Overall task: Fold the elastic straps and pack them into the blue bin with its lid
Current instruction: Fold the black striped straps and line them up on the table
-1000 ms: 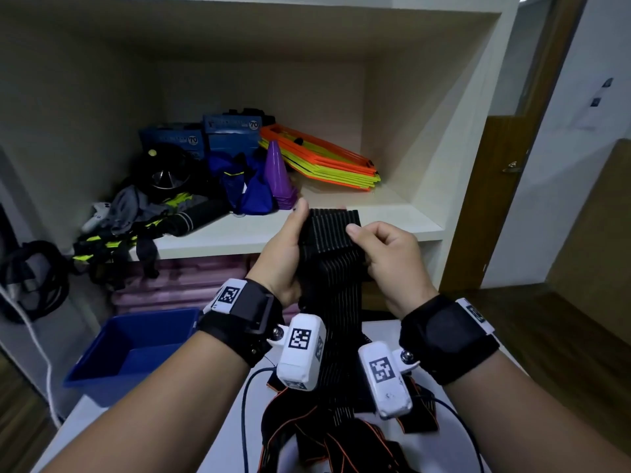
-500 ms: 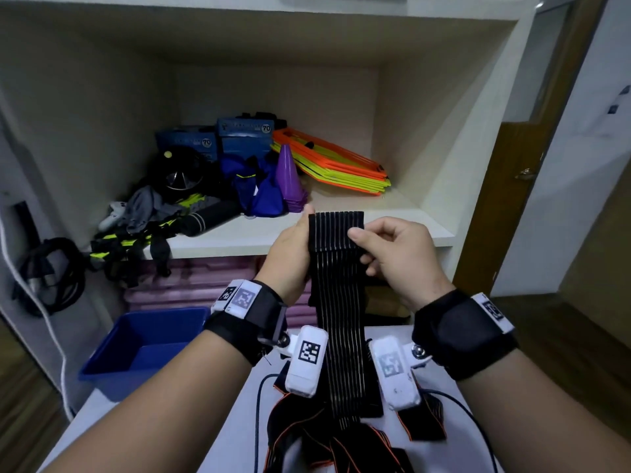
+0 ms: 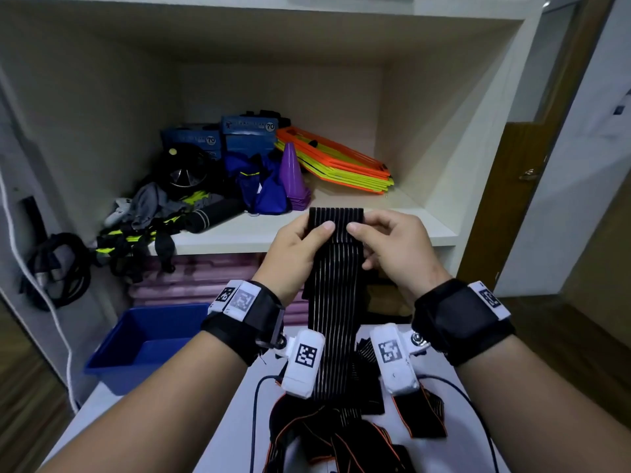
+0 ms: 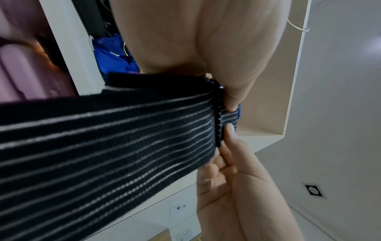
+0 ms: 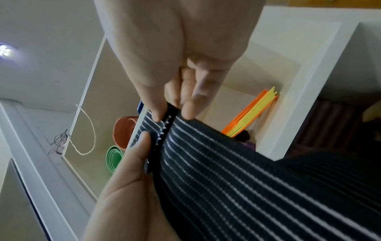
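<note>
black striped strap [image 3: 336, 268] | top end pinched by both hands: left [image 3: 293, 254]; right [image 3: 392, 247]

A black elastic strap [image 3: 336, 274] with thin white lengthwise stripes is held upright by its top end, which is pinched from both sides; the rest hangs straight down to a heap of further straps [image 3: 341, 435], black with orange edging, piled on the white bench [image 3: 235, 418]. The blue bin [image 3: 143, 343] is seen open at the left, beside the bench.
</note>
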The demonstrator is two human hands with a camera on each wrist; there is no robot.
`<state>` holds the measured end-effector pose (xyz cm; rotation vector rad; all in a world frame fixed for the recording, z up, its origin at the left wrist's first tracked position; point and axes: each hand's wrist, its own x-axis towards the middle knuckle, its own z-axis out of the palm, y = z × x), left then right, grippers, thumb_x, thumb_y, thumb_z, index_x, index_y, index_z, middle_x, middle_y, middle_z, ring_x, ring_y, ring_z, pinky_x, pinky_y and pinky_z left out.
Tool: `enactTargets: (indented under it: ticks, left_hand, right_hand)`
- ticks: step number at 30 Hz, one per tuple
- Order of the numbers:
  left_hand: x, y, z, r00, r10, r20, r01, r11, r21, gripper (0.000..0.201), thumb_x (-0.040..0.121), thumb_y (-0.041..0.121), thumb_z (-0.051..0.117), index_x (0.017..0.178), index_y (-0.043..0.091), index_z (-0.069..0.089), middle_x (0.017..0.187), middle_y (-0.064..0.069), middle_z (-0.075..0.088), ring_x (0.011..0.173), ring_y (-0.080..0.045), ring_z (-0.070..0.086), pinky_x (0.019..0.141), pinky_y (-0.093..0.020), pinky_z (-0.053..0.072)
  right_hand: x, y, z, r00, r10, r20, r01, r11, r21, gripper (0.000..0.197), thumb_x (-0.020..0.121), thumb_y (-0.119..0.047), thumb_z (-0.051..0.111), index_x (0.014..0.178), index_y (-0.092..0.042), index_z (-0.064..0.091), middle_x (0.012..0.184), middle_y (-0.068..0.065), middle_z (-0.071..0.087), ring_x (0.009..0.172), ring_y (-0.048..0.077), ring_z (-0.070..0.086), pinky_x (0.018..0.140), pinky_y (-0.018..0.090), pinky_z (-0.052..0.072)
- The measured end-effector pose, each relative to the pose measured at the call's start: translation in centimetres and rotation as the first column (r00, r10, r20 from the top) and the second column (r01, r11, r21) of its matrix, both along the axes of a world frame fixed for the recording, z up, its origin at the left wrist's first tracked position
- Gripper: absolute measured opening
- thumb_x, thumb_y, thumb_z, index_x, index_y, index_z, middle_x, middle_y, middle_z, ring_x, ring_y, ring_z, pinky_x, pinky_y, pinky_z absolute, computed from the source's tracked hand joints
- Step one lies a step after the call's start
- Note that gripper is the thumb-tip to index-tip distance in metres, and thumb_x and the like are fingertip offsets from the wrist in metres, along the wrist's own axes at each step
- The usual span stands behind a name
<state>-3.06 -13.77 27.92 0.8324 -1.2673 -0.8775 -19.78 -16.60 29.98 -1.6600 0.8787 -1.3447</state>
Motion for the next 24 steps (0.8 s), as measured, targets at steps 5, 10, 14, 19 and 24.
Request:
enactTargets:
  ticks: [5,10,14,19,24]
  left_hand:
    - [0.8,0.3,-2.5,0.996,-0.077,0.044,0.075,0.996,0.054,0.036,0.088,0.017,0.073,0.12,0.006,0.063,0.112,-0.015,0.073,0.101,-0.028,0.069,0.091,-0.045,0.057]
    - [1.4,1.3,-8.7,0.99,-0.068,0.123,0.044,0.98,0.193,0.022,0.088,0.0,0.072,0.109,-0.004,0.066,0.108,-0.016,0.075,0.096,-0.023,0.073,0.085,-0.035,0.058]
    - [2.0,1.6,-12.0,0.985,-0.07,0.154,0.031,0.969,0.244,0.016,0.089,0.0,0.071,0.105,-0.001,0.07,0.106,-0.01,0.077,0.096,-0.02,0.073,0.085,-0.033,0.056]
    - [3.0,2.2,-14.1,0.951,-0.081,0.299,-0.009,0.958,0.288,0.017,0.085,0.015,0.079,0.102,0.015,0.074,0.103,-0.002,0.078,0.098,-0.019,0.074,0.089,-0.038,0.058]
    - [4.1,2.6,-14.9,0.895,-0.123,0.429,-0.021,0.948,0.316,0.012,0.085,0.022,0.08,0.096,0.018,0.079,0.099,0.003,0.078,0.094,-0.012,0.074,0.086,-0.028,0.057]
  right_hand:
    - [0.9,-1.1,2.1,1.0,-0.006,0.001,0.006,0.995,-0.097,0.015,0.095,-0.014,0.07,0.083,-0.006,0.072,0.065,0.003,0.064,0.056,0.019,0.058,0.056,0.037,0.056]
    - [1.1,-3.1,3.4,1.0,-0.005,0.008,0.006,0.99,-0.139,0.014,0.095,-0.014,0.07,0.086,-0.004,0.072,0.077,0.011,0.063,0.065,0.022,0.06,0.061,0.032,0.058]
    - [1.7,-3.4,3.0,1.0,0.0,0.011,0.001,0.989,-0.148,0.013,0.095,-0.013,0.071,0.084,-0.007,0.072,0.076,0.011,0.054,0.063,0.014,0.055,0.061,0.028,0.058]
    - [2.2,-3.6,2.0,1.0,0.002,0.019,0.0,0.993,-0.115,0.011,0.095,-0.013,0.071,0.088,-0.005,0.074,0.071,0.003,0.06,0.06,0.012,0.056,0.06,0.028,0.057]
    - [2.1,-3.8,2.1,1.0,-0.013,0.005,0.014,0.993,-0.114,0.013,0.095,-0.014,0.071,0.089,-0.002,0.074,0.069,0.0,0.06,0.06,0.012,0.056,0.061,0.03,0.059]
